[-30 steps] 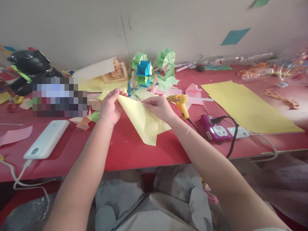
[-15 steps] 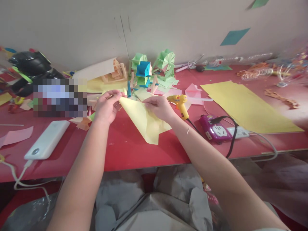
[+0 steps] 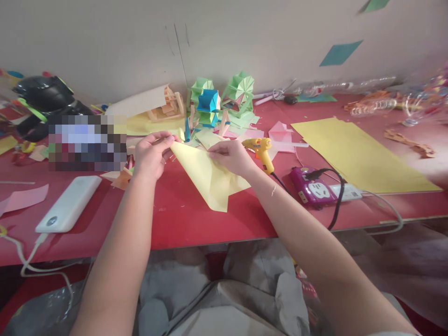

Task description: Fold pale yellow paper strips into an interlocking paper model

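Observation:
Between my hands a folded sheet of yellow paper (image 3: 203, 175) is held above the red table, its lower point hanging toward me. My left hand (image 3: 153, 154) pinches the paper's upper left corner between thumb and fingers. Along the upper edge, my right hand (image 3: 231, 157) grips the same sheet, with fingers closed and part of the paper hidden behind the wrist. Just right of that hand lies a yellow hot glue gun (image 3: 261, 151). Behind the paper stand folded green paper shapes (image 3: 241, 88) and a blue folded paper piece (image 3: 209, 101).
A purple power socket (image 3: 311, 186) with cables sits right of my right forearm. Larger yellow sheets (image 3: 364, 156) lie farther right. On the left are a white power bank (image 3: 69, 204) with a cable and a black shiny object (image 3: 44, 100). Paper scraps are scattered along the back.
My left hand has shifted slightly left with the paper's corner. The sheet's hanging point has moved a little left and down; my right hand stays nearly in place.

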Demonstrator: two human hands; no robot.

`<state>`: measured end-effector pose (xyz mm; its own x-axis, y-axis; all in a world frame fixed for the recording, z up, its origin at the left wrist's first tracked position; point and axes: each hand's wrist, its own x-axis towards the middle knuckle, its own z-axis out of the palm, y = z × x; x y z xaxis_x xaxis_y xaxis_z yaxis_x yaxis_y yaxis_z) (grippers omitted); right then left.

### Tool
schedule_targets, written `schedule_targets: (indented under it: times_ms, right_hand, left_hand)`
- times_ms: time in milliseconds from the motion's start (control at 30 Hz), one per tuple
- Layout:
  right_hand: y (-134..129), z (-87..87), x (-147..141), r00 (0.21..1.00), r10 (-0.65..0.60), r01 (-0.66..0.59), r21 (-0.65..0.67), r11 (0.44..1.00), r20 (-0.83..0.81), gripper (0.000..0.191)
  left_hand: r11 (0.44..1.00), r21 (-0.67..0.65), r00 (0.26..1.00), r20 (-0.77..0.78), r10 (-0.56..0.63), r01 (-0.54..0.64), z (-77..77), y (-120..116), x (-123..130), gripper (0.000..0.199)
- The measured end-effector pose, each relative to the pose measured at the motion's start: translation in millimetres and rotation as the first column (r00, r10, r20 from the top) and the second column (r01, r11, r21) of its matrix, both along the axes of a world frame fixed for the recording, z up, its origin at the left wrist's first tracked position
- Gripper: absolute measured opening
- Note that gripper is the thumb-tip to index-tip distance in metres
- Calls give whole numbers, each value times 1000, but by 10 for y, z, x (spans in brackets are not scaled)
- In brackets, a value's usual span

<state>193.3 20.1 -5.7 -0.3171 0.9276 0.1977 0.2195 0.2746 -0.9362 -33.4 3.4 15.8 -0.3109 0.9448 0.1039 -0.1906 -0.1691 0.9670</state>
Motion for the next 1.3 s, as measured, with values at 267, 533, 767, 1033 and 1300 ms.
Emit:
schedule_targets:
  times_ms: [267,533,767,1033,1300]
  right_hand:
    - [28,-21,19,1000,23,-22,35,999,-20,13]
    - [18,-11,3,999,4,-3,34,999,-35,13]
    - [-5,-13,-30,996,6,-2,43,999,-91,14]
    - [6,-24,-17,997,17,-17,-1,1000,-70,16]
    - [18,-48,-10,996,34,-36,-18,999,-88,16]
  left_hand:
    - [998,-35,999,-18,48,-49,0,15,-2,26]
    - [981,-154,993,21,-113,115,13,-1,-2,31]
    - [985,-106,991,23,-134,135,-26,-17,50,27]
    - [988,-100,992,64,-111,118,-32,-3,18,24]
    - [987,-102,990,82,-118,126,-9,-6,24,23]
